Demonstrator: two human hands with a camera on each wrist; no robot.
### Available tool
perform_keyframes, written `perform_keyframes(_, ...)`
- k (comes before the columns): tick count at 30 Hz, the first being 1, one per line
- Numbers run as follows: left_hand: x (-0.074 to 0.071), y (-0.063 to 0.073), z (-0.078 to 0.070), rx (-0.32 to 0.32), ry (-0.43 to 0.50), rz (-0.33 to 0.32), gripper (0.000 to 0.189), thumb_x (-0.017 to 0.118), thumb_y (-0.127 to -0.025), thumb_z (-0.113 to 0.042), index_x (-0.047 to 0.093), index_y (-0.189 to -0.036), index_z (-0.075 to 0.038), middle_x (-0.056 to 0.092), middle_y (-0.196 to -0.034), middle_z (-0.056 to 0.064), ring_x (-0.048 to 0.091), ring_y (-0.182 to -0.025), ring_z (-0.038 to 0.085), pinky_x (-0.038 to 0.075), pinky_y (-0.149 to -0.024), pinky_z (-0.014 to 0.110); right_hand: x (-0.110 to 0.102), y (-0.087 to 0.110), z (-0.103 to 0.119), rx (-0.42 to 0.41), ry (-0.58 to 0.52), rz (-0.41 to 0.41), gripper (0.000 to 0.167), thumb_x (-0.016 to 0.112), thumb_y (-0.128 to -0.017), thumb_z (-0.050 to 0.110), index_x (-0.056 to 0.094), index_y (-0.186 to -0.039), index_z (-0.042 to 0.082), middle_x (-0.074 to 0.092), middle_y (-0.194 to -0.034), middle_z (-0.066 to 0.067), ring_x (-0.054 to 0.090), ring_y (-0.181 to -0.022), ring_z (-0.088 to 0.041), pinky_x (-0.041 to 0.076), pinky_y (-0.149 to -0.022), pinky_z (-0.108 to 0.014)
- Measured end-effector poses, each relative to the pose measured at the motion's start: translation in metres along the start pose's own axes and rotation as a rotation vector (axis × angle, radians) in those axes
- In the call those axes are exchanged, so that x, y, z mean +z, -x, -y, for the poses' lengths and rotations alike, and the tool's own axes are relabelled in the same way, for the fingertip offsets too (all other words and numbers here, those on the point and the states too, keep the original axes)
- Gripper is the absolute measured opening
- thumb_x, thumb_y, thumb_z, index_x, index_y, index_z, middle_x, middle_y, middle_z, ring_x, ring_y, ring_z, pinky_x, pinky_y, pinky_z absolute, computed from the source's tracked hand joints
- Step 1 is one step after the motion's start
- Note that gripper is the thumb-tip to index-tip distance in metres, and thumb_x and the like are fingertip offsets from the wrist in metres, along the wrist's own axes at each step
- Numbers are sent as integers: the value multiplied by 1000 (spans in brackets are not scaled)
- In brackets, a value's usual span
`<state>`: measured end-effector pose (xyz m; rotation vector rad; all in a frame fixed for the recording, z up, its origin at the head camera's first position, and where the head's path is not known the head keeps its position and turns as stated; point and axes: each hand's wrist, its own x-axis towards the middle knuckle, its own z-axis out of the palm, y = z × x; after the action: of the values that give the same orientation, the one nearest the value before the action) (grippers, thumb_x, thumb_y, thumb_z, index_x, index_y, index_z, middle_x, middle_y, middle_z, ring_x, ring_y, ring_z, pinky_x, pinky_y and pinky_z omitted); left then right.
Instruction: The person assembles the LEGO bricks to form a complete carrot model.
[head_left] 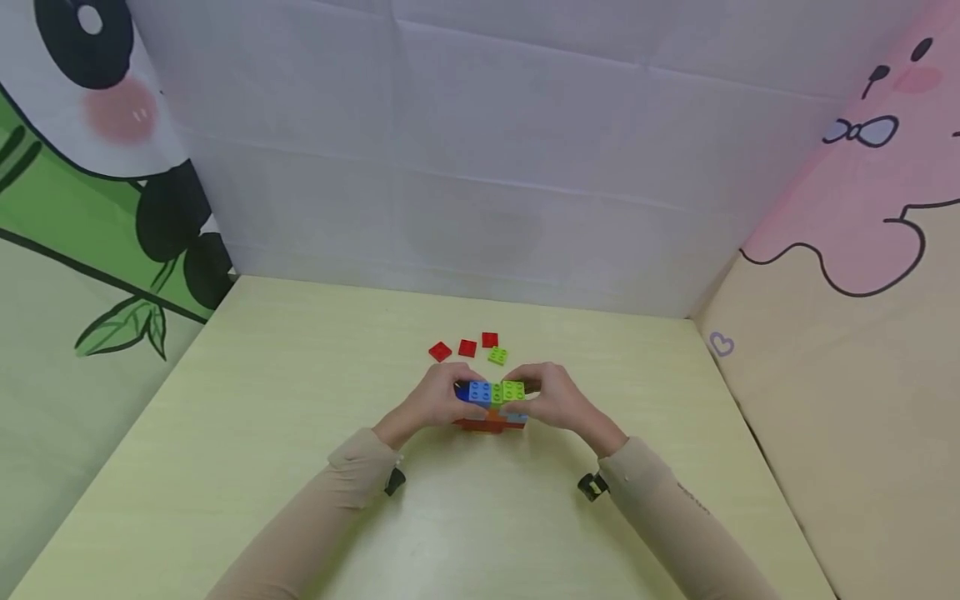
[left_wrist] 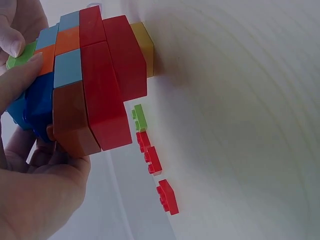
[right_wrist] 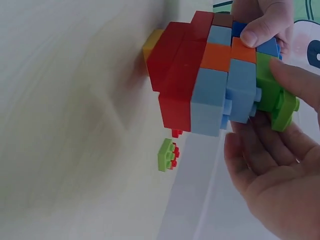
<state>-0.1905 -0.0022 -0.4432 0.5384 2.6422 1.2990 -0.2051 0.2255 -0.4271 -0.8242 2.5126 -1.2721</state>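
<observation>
A model of stacked toy building bricks (head_left: 491,423) is between the two hands in the head view. It has a yellow brick at the bottom, then red, then mixed brown, light blue, orange, dark blue and green bricks. My left hand (head_left: 435,397) grips its left end, thumb over the near face and fingers behind. At the other end my right hand (head_left: 557,398) pinches the upper green bricks (right_wrist: 270,82) between thumb and fingers. In the right wrist view, the thin green brick (right_wrist: 285,111) on top sits tilted. Whether the yellow brick (left_wrist: 143,47) touches the table cannot be told.
Beyond the hands lie three loose red bricks, including a leftmost one (head_left: 440,352), and a loose green brick (head_left: 498,356). They rest on a pale wood-look table (head_left: 315,350). A white cloth wall (head_left: 465,167) stands behind, with printed panels at both sides.
</observation>
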Motion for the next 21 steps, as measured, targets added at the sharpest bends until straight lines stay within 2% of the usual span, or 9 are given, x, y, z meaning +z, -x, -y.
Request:
perform_keyframes(7, 1, 0, 0, 7, -13, -6, 36, 84, -74, -23, 71, -106, -13, 60, -97, -5, 55, -89, 16, 50, -75, 29, 9, 1, -9, 51, -112, -28, 34, 83, -76, 20, 69, -105, 10, 66, -96, 3, 63, -83, -15, 52, -76, -30)
perform_keyframes(14, 3, 0, 3, 0, -18, -22, 36, 84, -74, -24, 71, -106, -15, 60, -98, -6, 54, -92, 16, 49, -76, 29, 16, 2, -17, 68, -212, -55, 39, 84, -74, 19, 68, -108, 5, 67, -96, -4, 64, -78, -19, 53, -71, -32)
perform_keyframes(21, 4, 2, 6, 0, -6, -26, 37, 84, -74, -24, 69, -107, -17, 60, -102, -6, 53, -96, 16, 49, -78, 30, 19, -1, -22, 63, -241, -50, 38, 83, -75, 17, 68, -108, 6, 67, -97, -2, 63, -78, -19, 53, -72, -30)
